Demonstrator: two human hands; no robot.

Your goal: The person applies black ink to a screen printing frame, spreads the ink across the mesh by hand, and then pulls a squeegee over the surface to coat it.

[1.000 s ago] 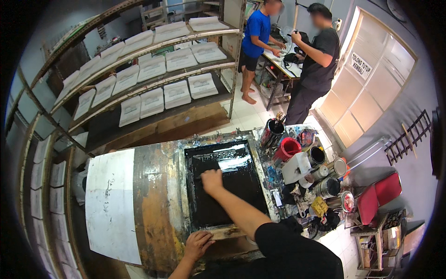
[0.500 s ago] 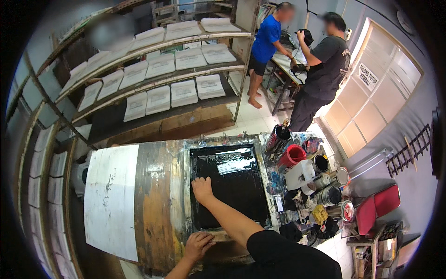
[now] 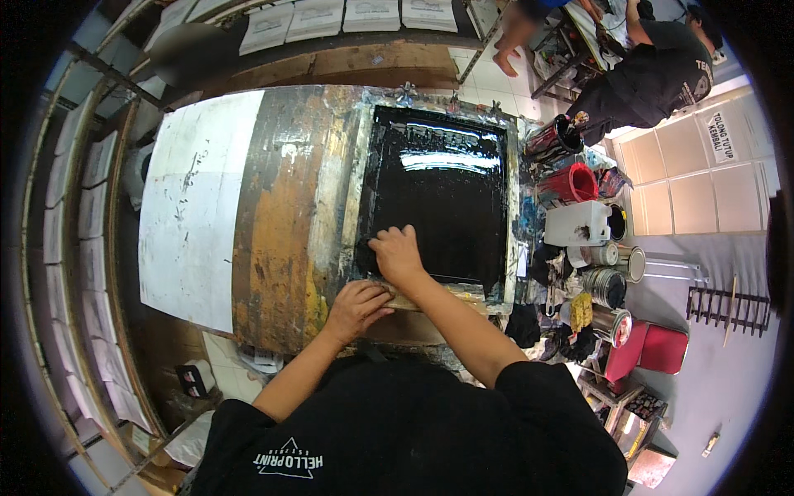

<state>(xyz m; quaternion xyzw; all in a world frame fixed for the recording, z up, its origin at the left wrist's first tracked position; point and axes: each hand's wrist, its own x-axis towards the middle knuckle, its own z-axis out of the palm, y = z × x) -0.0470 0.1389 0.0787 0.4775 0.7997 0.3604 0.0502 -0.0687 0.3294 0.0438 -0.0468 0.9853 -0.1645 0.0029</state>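
A wooden screen-printing frame (image 3: 354, 194) lies on a stained board, its mesh (image 3: 447, 211) covered in wet, shiny black ink. Near the frame's lower left corner, my right hand (image 3: 399, 256) is closed, knuckles up, pressed low over the black surface. Whatever its fingers hold is hidden against the dark ink. My left hand (image 3: 356, 312) lies just nearer to me, its fingers curled over the near wooden bar of the frame. The right forearm crosses above that bar.
A white sheet (image 3: 194, 215) covers the board's left part. Along the right stand a red bucket (image 3: 576, 183), a white plastic jug (image 3: 571, 223), several paint cans (image 3: 610, 288) and rags. Racks of printed sheets (image 3: 374, 15) flank the table. A person in dark clothing (image 3: 653, 78) is at the far right.
The view has tilted down toward me. My right hand has come nearer along the frame's left side, toward its near bar. My left hand stays at that bar.
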